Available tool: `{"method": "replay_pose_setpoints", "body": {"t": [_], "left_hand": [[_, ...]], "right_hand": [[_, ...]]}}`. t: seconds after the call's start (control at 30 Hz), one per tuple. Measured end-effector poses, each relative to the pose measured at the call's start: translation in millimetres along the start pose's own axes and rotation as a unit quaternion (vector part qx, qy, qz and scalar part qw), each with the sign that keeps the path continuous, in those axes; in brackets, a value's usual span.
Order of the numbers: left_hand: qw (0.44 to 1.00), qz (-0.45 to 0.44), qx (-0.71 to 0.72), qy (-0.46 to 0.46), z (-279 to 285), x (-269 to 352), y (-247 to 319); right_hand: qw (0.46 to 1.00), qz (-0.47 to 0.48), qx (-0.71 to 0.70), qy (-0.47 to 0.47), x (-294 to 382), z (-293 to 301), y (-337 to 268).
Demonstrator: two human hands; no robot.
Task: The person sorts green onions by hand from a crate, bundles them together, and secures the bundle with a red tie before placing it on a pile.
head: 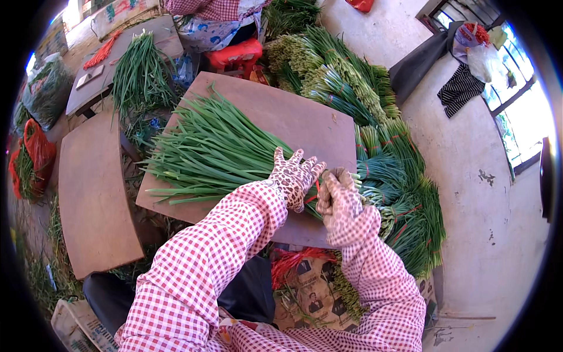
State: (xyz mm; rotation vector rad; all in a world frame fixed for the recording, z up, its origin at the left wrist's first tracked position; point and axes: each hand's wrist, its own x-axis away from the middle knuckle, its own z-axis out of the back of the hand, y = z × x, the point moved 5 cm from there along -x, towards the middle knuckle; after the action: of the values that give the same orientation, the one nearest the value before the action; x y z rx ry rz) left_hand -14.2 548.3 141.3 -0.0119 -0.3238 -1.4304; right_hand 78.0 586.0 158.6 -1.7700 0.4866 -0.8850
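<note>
A large bunch of long green leafy stalks [220, 145], which look like garlic chives, lies across the brown board tabletop [308, 119]. My left hand [297, 178], in a leopard-print glove, rests spread on the bunch near its stem end. A red tie [311, 199] shows beside my left fingers. My right hand [341, 193], in a similar glove, is closed at the stem end and seems to pinch the red tie; the fingers hide most of it. Pale stem ends [357, 177] stick out just past my right hand.
Many tied bunches [396, 176] are stacked beyond the tabletop's right edge. Red strips [286, 264] lie below on printed cardboard [314, 290]. A wooden bench [94, 189] stands at left. Another person [215, 22] sits at the top beside a table [162, 35] bearing loose green stalks [143, 75].
</note>
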Motion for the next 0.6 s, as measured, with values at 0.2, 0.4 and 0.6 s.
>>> {"method": "replay_pose_setpoints", "body": {"t": [0.2,0.4,0.6], "left_hand": [[0.999,0.006,-0.01,0.034,-5,4,2],[0.999,-0.022,-0.019,0.034,-5,5,6],[0.989,-0.087,-0.115,-0.042,37,43,9]], "right_hand": [[0.957,0.173,0.234,-0.004,70,5,69],[0.9,0.26,0.323,-0.132,68,8,99],[0.955,0.198,0.104,-0.193,58,-24,-47]]}}
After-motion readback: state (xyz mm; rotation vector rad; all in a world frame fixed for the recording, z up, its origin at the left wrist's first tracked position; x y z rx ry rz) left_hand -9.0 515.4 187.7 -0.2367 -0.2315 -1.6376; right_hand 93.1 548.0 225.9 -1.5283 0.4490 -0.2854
